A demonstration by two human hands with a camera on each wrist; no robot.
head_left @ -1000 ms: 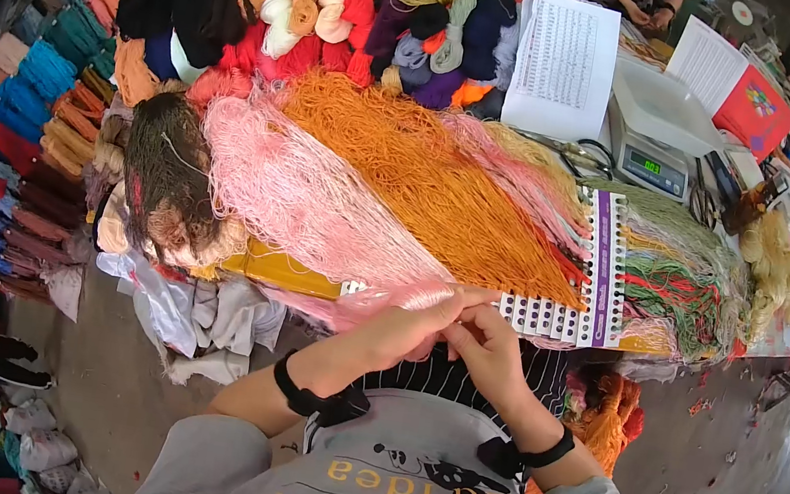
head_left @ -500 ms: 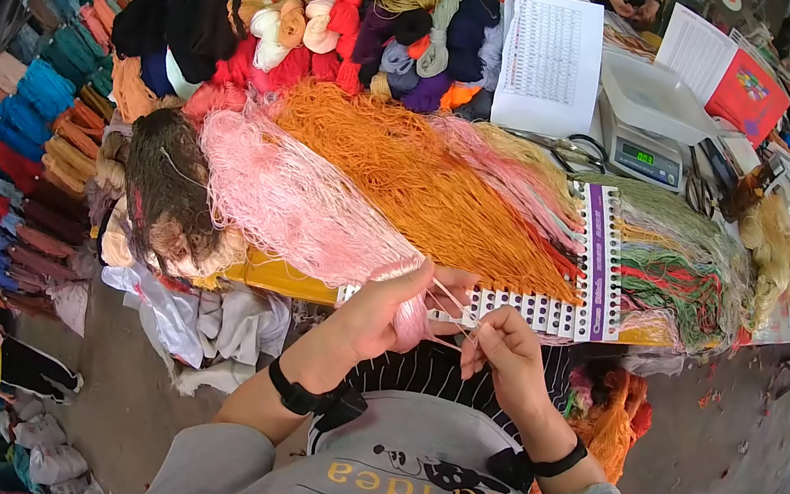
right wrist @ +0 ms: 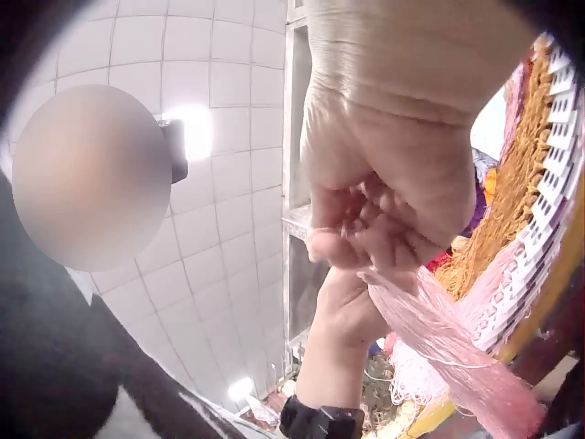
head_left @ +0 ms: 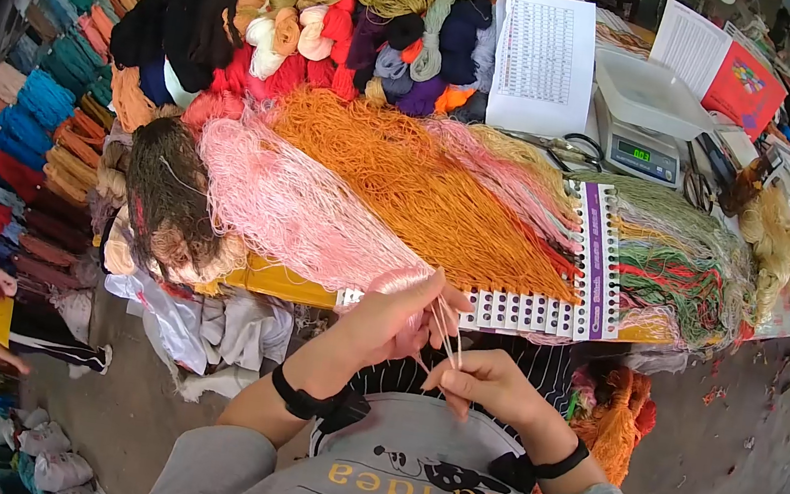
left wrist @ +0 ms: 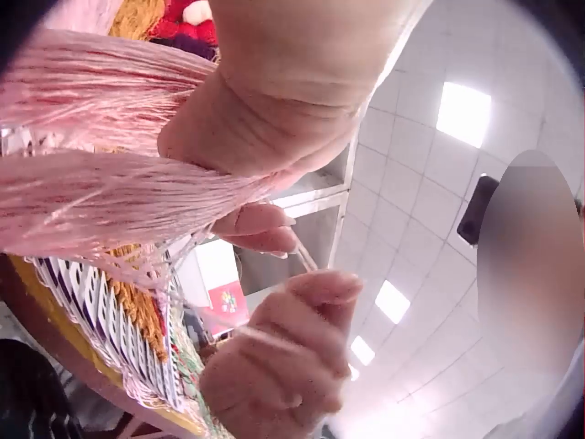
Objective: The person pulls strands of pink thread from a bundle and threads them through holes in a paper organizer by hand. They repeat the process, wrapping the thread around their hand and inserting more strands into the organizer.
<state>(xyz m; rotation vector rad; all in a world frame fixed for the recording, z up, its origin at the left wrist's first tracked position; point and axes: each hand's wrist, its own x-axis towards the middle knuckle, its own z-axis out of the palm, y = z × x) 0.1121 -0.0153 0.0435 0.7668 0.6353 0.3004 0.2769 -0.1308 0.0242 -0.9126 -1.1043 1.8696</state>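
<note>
Left grip (head_left: 400,319) clamped on pink thread bundle (head_left: 305,204), by the desk's (head_left: 285,278) near edge. Right grip (head_left: 485,381) pinches pale strands (head_left: 454,339) running taut between hands. Bundle spreads over desk beside orange thread (head_left: 414,184); punched cards (head_left: 519,314) just right.

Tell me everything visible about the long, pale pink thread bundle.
The pale pink thread bundle looks fine and slightly glossy. Its wide, loose, tangled end lies beside the burnt-orange thread; it narrows into smoother strands gripped by the left hand. Whether the thin pale cord running to the right hand belongs to it cannot be told.
</note>
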